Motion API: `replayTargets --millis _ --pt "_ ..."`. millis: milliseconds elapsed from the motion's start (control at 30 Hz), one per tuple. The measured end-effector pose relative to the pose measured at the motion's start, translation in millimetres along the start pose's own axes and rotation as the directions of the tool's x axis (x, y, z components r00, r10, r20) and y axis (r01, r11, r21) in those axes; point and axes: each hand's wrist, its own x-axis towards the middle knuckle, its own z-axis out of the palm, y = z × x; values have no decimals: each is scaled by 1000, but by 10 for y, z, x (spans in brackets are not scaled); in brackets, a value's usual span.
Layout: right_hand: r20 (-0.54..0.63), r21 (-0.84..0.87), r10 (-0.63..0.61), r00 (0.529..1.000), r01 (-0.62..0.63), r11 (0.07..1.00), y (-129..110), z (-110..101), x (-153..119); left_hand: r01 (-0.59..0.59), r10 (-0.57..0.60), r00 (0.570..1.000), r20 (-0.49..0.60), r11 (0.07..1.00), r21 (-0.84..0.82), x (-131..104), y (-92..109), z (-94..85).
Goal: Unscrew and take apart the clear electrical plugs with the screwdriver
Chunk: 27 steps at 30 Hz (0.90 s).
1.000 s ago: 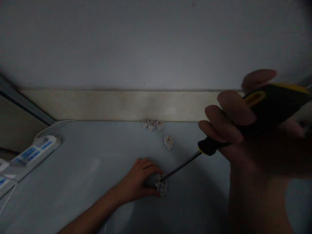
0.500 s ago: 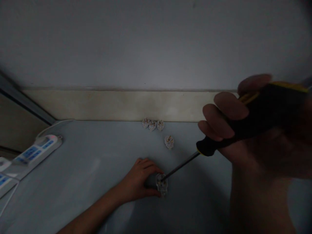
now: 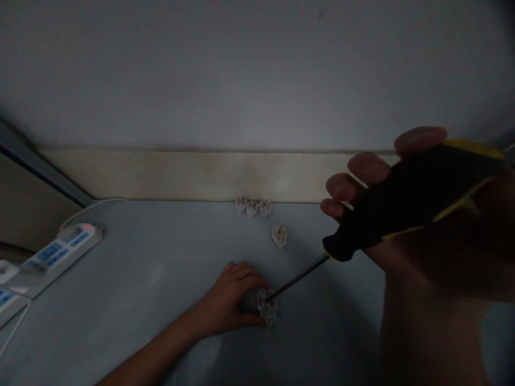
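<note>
A clear electrical plug (image 3: 268,310) lies on the grey-blue tabletop, pinched between the thumb and fingers of my left hand (image 3: 233,297). In my right hand (image 3: 402,230) is a screwdriver (image 3: 406,195) with a black and yellow handle, close to the camera. Its metal shaft slants down to the left, and the tip meets the upper part of the plug's face. The exact seat of the tip is too small to make out. Another clear plug (image 3: 279,236), with brass-coloured pins showing, sits apart just beyond my left hand.
Three similar plugs (image 3: 252,208) stand in a row against the cream skirting strip (image 3: 181,174) below the wall. At the left lies a white power strip (image 3: 60,254) with blue sockets and a small red light. A white cable (image 3: 16,329) crosses it.
The screwdriver handle has turned in my right hand, and its fingers have shifted and loosened a little around it. My left hand and the plug stay in place.
</note>
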Motion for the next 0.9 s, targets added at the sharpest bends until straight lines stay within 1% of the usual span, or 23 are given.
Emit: replayTargets --millis 67,133,167,233,300,367,400,433,467,533,567,633,733,833,900 --pt "-34 -26 -29 999 29 999 23 12 -18 9 -9 1000 4 1000 1 2 -2 0" --pt "-35 9 -70 997 70 997 40 10 -42 12 -12 1000 3 1000 4 4 -4 2" --pt "-47 43 -73 996 75 996 43 -1 -49 10 -10 1000 3 1000 5 4 -4 4" --pt "-56 95 -37 998 42 995 38 -40 -46 8 -8 1000 4 1000 7 3 0 8" --pt "3 49 -12 1000 12 999 25 -81 -20 8 -8 1000 4 1000 6 1 6 9" --pt "86 -44 -13 996 17 999 16 -93 9 10 -10 1000 5 1000 3 0 8 7" --pt "103 -73 -15 995 23 997 15 -84 16 12 -12 1000 4 1000 2 1 7 6" --pt "79 -81 -13 997 19 997 18 -65 15 14 -14 1000 3 1000 1 2 4 4" --pt "28 -73 -15 999 17 997 23 -41 7 15 -15 1000 3 1000 0 4 0 3" --pt "-61 -22 -45 997 43 999 36 3 -26 13 -13 1000 4 1000 2 8 -9 2" --pt "-79 11 -65 995 66 998 41 13 -44 11 -11 1000 6 1000 3 10 -13 3" --pt "-75 76 -83 994 89 993 43 5 -68 5 -5 1000 5 1000 7 10 -16 6" --pt "-38 112 -15 999 19 993 21 -37 -52 4 -4 1000 -1 1000 8 7 -9 10" --pt "-28 49 24 999 -22 999 0 -18 5 5 -5 1000 1 1000 -1 11 -2 4" --pt "-32 -6 10 999 -11 1000 5 30 28 6 -6 1000 1 1000 -3 17 -9 -3"
